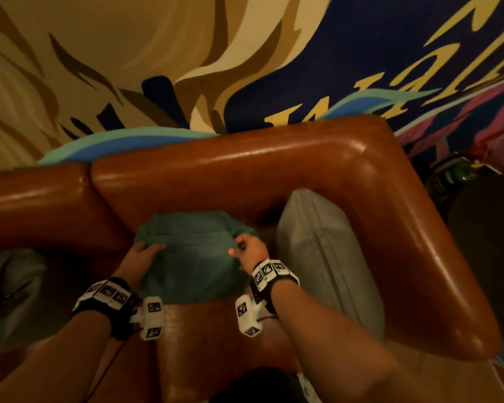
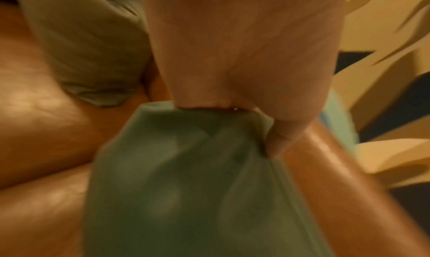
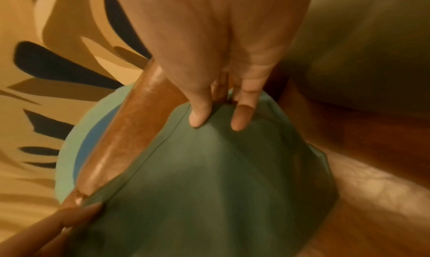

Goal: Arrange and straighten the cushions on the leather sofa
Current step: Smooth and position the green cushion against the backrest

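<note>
A teal cushion [image 1: 191, 257] stands on the seat of the brown leather sofa [image 1: 245, 170], leaning toward its backrest. My left hand [image 1: 143, 253] grips the cushion's upper left corner; in the left wrist view the left hand [image 2: 232, 103] has the teal cushion [image 2: 186, 187] bunched under its curled fingers. My right hand [image 1: 246, 248] pinches the upper right corner; in the right wrist view the right hand [image 3: 218, 117] holds the teal cushion [image 3: 209, 187] by its seam. A grey cushion [image 1: 323, 251] leans against the right armrest.
Another grey cushion [image 1: 9, 286] lies on the seat at the far left. Behind the sofa is a painted wall [image 1: 157, 53] in tan, navy and blue. A dark round object [image 1: 483, 228] sits beyond the right armrest.
</note>
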A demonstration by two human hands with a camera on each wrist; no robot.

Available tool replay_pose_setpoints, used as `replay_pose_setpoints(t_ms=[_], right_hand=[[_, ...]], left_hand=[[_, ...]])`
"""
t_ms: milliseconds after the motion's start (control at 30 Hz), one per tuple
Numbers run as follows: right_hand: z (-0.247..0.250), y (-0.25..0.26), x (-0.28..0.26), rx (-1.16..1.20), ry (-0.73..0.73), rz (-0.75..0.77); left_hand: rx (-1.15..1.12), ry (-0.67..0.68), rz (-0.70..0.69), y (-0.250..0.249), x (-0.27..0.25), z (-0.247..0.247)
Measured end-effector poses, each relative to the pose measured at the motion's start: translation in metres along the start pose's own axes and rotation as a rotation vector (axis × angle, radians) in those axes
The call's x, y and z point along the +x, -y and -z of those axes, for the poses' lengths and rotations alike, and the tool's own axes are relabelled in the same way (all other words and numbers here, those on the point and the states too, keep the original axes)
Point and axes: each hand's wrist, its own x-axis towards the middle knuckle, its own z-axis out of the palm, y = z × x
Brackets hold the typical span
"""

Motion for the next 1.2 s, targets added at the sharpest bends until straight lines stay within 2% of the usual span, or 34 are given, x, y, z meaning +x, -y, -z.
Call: replay_pose_setpoints(t_ms=[100,200,233,300,367,400,467,567,633,700,800,867,967,1033,1133,1200], right_hand=[[0.003,-0.008,-0.005,0.019,-0.132,0.086],[0.020,-0.021,-0.008,0.084,-0.296,0.142],[0.027,-0.026,-0.007,0.093,-0.319,0.150],[0.043,-0.034,-0.003,0.025,-0.321,0.103],[0.054,-0.040,0.003,-0.096,-0.316,0.051],[0.058,-0.041,0.007,-0.161,-0.314,0.056],[0.059,-0.038,0.014,-0.281,-0.280,0.084],[0.059,-0.032,0.025,-0.658,-0.169,0.075],[0.061,-0.027,0.031,-0.847,-0.115,0.075],[0.062,-0.022,0.037,-0.876,-0.107,0.073],[0.074,-0.024,0.042,-0.716,-0.163,0.099],[0.096,-0.027,0.040,-0.417,-0.292,0.053],[0.129,-0.028,0.032,0.054,-0.452,-0.044],[0.130,-0.025,0.032,0.222,-0.463,-0.083],[0.109,-0.014,0.041,0.389,-0.375,-0.187],[0.100,-0.009,0.042,0.376,-0.355,-0.176]], left_hand=[[-0.166,0.042,0.068,0.003,0.002,-0.009],[-0.326,0.215,0.087,0.004,0.001,-0.024],[-0.343,0.228,0.091,0.005,0.002,-0.027],[-0.354,0.140,0.117,0.017,0.008,-0.028],[-0.249,0.084,0.144,0.033,0.017,-0.026],[-0.172,0.108,0.128,0.037,0.019,-0.026],[0.011,0.170,0.035,0.040,0.025,-0.030],[0.389,0.193,-0.111,0.037,0.036,-0.036],[0.642,0.141,-0.176,0.038,0.044,-0.041],[0.774,0.059,-0.230,0.038,0.041,-0.053],[0.712,-0.005,-0.251,0.033,0.031,-0.051],[0.579,-0.014,-0.228,0.020,0.031,-0.023],[0.253,-0.069,-0.113,-0.004,0.025,0.031],[0.168,-0.090,-0.089,-0.008,0.019,0.042],[-0.129,-0.070,-0.021,0.002,0.013,0.022],[-0.128,-0.078,-0.042,0.019,0.014,0.014]])
